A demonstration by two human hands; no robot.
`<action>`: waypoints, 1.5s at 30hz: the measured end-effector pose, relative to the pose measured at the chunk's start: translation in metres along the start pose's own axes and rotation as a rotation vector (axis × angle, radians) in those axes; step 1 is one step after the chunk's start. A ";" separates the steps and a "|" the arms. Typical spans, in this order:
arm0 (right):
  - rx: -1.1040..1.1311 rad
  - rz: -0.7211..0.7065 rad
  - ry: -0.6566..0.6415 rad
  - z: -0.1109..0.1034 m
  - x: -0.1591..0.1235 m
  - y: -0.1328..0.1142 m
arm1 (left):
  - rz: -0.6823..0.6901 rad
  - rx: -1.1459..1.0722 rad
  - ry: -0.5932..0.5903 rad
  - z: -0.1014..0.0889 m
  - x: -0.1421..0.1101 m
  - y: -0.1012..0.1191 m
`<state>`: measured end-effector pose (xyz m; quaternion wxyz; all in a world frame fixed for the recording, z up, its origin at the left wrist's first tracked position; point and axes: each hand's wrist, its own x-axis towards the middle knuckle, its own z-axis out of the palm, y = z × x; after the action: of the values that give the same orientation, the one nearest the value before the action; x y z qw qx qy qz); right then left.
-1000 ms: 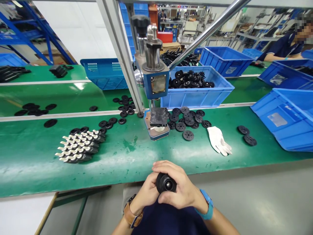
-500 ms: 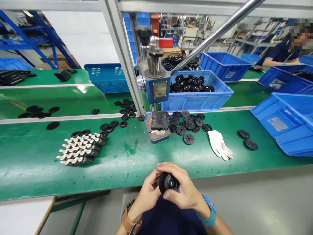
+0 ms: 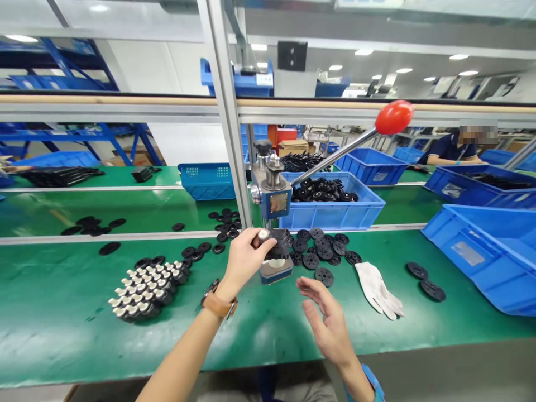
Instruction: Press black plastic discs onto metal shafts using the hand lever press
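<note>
My left hand [image 3: 245, 258] reaches out over the green bench and is closed on a small black wheel part with a pale hub [image 3: 264, 237], held right at the base of the blue hand press [image 3: 274, 201]. My right hand [image 3: 324, 315] hovers open in front of the press base [image 3: 276, 269], fingers spread, holding nothing. The press lever with its red knob [image 3: 393, 116] points up to the right. A heap of black discs [image 3: 320, 254] lies just right of the press.
A block of finished parts with pale tips [image 3: 148, 285] lies to the left. A white glove [image 3: 379, 289] rests right of the discs. Blue bins [image 3: 335, 207] [image 3: 481, 251] stand behind and to the right. Another person [image 3: 450, 149] sits at the far bench.
Both hands were holding the black part close to my body. Now my left hand has carried it forward to the press, my right hand has let go, and my view has tilted up.
</note>
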<state>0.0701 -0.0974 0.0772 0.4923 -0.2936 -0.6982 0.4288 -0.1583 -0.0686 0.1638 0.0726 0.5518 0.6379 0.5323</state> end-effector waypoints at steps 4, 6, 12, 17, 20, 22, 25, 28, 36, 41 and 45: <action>-0.048 -0.092 0.096 -0.015 0.030 -0.017 | 0.018 -0.038 -0.020 0.019 0.027 -0.008; -0.067 -0.158 0.159 -0.027 0.052 -0.034 | -0.016 -0.125 -0.042 0.025 0.029 -0.013; 0.034 -0.510 0.417 -0.053 0.144 -0.129 | -0.068 -0.258 -0.117 0.033 0.023 -0.022; 0.215 -0.515 0.386 -0.066 0.232 -0.190 | -0.092 -0.294 -0.123 0.037 0.025 -0.025; 0.288 -0.406 0.232 -0.075 0.264 -0.193 | -0.095 -0.309 -0.134 0.038 0.025 -0.026; 0.358 -0.361 0.146 -0.078 0.269 -0.188 | -0.097 -0.315 -0.136 0.039 0.026 -0.027; 0.434 -0.391 0.083 -0.078 0.256 -0.179 | -0.097 -0.321 -0.143 0.042 0.027 -0.029; 0.480 -0.482 0.090 -0.074 0.231 -0.171 | -0.097 -0.322 -0.145 0.044 0.028 -0.031; 0.527 -0.454 0.263 -0.059 0.192 -0.159 | -0.085 -0.285 -0.141 0.043 0.028 -0.032; 0.654 -0.503 0.289 -0.053 0.175 -0.148 | -0.082 -0.254 -0.134 0.041 0.028 -0.028; 0.702 -0.467 0.289 -0.051 0.157 -0.132 | -0.091 -0.247 -0.147 0.039 0.026 -0.025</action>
<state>0.0657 -0.0114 0.2710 0.7383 -0.0001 -0.4822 0.4716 -0.1573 -0.0205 0.1411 0.2106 0.5468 0.5848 0.5609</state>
